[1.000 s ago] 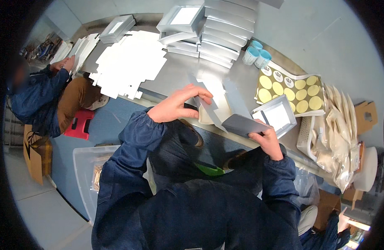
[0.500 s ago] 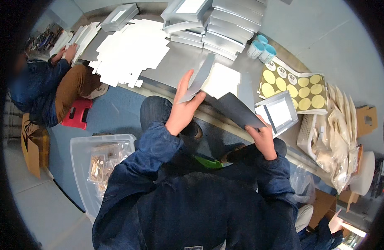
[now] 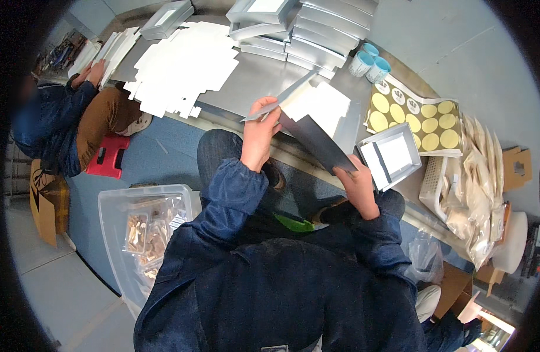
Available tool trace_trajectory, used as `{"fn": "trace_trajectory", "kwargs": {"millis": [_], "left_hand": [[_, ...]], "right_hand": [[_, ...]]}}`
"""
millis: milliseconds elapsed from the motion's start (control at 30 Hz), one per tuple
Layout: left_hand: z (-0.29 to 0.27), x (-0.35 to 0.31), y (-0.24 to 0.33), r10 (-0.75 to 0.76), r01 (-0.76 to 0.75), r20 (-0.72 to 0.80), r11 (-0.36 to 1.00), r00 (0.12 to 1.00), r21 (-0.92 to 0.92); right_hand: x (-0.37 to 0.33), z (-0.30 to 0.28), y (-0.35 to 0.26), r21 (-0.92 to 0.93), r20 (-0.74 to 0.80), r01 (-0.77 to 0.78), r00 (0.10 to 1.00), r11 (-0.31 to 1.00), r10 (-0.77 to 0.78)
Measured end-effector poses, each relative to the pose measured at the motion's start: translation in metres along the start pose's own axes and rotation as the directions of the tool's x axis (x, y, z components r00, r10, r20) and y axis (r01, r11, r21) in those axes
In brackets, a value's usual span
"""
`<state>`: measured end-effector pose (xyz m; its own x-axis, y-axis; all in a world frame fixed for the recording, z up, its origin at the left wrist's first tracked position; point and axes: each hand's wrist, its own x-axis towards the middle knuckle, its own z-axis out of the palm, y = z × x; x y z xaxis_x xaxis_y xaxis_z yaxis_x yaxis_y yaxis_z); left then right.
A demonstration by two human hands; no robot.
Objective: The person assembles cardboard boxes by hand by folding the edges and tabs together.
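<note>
My left hand [image 3: 258, 138] pinches a thin grey card [image 3: 293, 91] by its near end. The same hand also meets the upper left end of a dark flat card strip [image 3: 317, 142]. On the strip's lower right end, the fingers of my right hand [image 3: 358, 185] are closed. Whether card and strip are one folded piece, I cannot tell. Behind them a stack of white sheets [image 3: 327, 105] lies on the metal table [image 3: 223, 104]. Close to my right hand stands an open grey box [image 3: 412, 164] with a white inside and a dark band across it.
White flat cut-outs [image 3: 185, 67] cover the table's left part, and grey boxes [image 3: 317, 41] are stacked behind. Blue-labelled rolls [image 3: 361, 63], sheets of round yellow stickers [image 3: 413, 124] and a white basket [image 3: 432, 185] line the right. A clear bin [image 3: 108, 217] stands on the floor; a co-worker [image 3: 56, 126] sits left.
My left hand has turned and come to the strip's upper end, and the grey card has tilted flatter. My right hand has shifted slightly left with the strip.
</note>
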<state>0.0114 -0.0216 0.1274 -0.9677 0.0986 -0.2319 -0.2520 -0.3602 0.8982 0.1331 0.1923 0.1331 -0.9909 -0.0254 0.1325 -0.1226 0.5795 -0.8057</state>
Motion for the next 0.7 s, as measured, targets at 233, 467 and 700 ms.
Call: {"fn": "trace_trajectory", "kwargs": {"millis": [233, 467, 700], "left_hand": [[-0.019, 0.040, -0.056, 0.172, -0.159, -0.067, 0.974, 0.983, 0.164], [-0.018, 0.027, -0.046, -0.107, 0.102, -0.063, 0.992, 0.992, -0.075], [-0.009, 0.027, -0.047, 0.285, -0.334, 0.214, 0.910, 0.934, 0.246]], "right_hand": [[-0.002, 0.050, 0.011, -0.082, -0.072, 0.107, 0.991, 0.991, -0.113], [-0.014, 0.051, 0.032, -0.022, -0.117, -0.013, 0.993, 1.000, 0.010], [-0.019, 0.012, 0.032, -0.100, -0.076, -0.066, 0.995, 0.993, 0.058]]}}
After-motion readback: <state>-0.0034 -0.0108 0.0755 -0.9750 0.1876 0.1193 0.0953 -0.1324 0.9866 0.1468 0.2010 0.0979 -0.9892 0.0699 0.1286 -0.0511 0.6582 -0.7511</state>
